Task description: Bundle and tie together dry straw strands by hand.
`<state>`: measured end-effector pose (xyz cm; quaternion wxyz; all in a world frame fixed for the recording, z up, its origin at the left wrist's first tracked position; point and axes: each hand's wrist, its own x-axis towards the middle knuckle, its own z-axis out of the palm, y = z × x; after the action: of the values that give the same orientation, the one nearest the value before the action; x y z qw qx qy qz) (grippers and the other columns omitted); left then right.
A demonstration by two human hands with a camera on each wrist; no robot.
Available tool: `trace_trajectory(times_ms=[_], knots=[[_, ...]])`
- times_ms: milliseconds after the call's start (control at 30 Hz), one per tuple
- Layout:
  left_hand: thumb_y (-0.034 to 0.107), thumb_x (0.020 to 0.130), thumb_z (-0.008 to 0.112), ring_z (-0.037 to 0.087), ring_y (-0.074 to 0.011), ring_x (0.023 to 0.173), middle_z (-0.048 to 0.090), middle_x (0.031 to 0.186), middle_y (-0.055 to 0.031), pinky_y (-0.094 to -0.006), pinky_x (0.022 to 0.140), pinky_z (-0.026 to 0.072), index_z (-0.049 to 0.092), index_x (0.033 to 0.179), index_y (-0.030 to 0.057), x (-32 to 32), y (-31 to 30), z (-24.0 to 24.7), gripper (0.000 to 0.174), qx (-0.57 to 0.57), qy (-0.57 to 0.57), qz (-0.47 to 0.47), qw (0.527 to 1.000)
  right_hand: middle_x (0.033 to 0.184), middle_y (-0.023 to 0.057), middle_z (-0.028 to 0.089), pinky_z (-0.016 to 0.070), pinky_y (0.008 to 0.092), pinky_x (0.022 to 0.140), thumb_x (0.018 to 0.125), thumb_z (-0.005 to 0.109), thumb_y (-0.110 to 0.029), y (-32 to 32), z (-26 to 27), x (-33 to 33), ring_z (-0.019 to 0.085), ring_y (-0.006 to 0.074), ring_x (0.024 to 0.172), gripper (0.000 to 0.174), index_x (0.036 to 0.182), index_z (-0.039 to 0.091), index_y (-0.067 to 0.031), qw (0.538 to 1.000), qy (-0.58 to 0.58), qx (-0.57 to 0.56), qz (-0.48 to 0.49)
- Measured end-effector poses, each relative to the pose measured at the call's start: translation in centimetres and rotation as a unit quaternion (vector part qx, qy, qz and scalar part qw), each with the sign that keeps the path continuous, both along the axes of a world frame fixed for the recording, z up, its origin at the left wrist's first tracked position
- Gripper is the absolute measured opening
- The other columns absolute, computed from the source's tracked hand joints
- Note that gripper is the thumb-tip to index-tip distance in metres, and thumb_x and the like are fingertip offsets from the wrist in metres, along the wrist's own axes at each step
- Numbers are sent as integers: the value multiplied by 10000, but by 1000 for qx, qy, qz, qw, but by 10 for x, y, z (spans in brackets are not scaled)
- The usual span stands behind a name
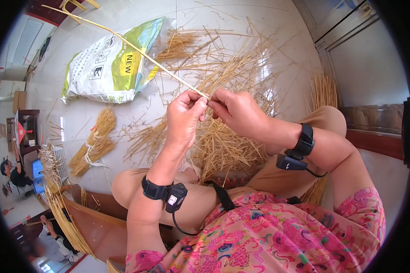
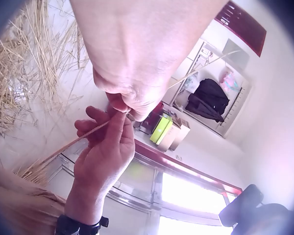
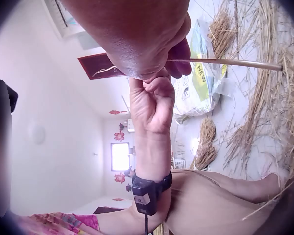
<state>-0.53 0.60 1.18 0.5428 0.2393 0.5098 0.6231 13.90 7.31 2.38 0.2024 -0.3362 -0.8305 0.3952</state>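
Note:
A long, thin straw stalk [image 1: 146, 55] runs from the upper left of the head view down to the two hands. My left hand [image 1: 185, 117] pinches it close to its lower end, thumb against curled fingers. Right beside it, my right hand [image 1: 240, 114] grips the same stalk between thumb and forefinger, the fingertips of both hands nearly meeting. In the right wrist view a length of stalk [image 3: 235, 62] sticks out past the right hand. The left wrist view shows a stalk piece [image 2: 71, 143] leading down from the right hand's fingers.
Loose straw [image 1: 228, 145] covers the tiled floor below the hands. A white and green bag [image 1: 91, 68] lies at upper left, near a tied straw bundle [image 1: 100, 125]. More straw [image 1: 324, 92] stands by the metal door [image 1: 373, 68]. Another person [image 1: 20, 175] sits far left.

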Motion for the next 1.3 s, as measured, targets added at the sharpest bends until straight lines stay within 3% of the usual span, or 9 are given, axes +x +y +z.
trace_trajectory(times_ms=[67,167,567,867,967,1067,1167,1300], knots=[[6,819,613,454,-51,548,552,694,-10,-182,500,368,583,845,-9,0,0,-2,43,2,-5,-1,1000,608,213,565,450,468,518,856,586,-174,-1,-4,-1,579,405,602,178,791,533,-17,1000,19,3,-5],[2,816,612,448,-51,544,549,692,-10,-182,498,361,583,846,-10,-1,-1,-3,44,2,-16,-3,1000,604,219,559,448,470,514,861,580,-178,-2,-5,-1,575,409,595,183,789,523,-20,1000,21,7,-4],[17,823,591,424,-27,553,566,728,-8,-160,492,335,563,869,11,0,-3,-2,54,-4,-45,-15,999,634,134,623,482,421,525,907,522,-187,-6,-4,-1,623,343,599,170,854,535,-26,998,41,-46,14],[47,835,578,479,-39,625,564,755,-9,-160,529,362,536,859,43,-6,-3,-3,48,9,-25,-44,999,652,81,622,471,285,493,948,472,-156,-4,9,-2,601,141,535,180,889,541,-1,964,62,-255,51],[43,842,567,493,-48,635,562,762,-11,-164,534,370,537,865,42,-10,-3,-6,37,15,-33,-57,998,681,42,614,458,221,516,987,395,-156,-1,9,-2,580,93,560,209,910,523,-10,929,89,-349,86],[41,849,561,496,-52,631,563,759,-14,-166,529,371,544,883,37,-12,-4,-7,38,17,-46,-69,996,679,36,603,461,212,524,997,362,-168,2,5,-1,571,89,556,226,921,513,-18,896,114,-412,117],[43,848,570,494,-50,622,570,760,-20,-162,516,364,556,900,29,-12,-3,-4,55,12,-47,-64,997,688,38,606,464,211,527,997,363,-172,5,2,-1,568,85,562,227,930,516,-19,887,121,-427,127],[42,840,593,481,-42,597,582,757,-27,-156,499,353,570,900,20,-11,0,-1,68,6,-50,-51,997,641,57,594,443,237,470,975,411,-158,3,3,-3,562,106,514,215,879,538,-14,932,111,-333,87]])
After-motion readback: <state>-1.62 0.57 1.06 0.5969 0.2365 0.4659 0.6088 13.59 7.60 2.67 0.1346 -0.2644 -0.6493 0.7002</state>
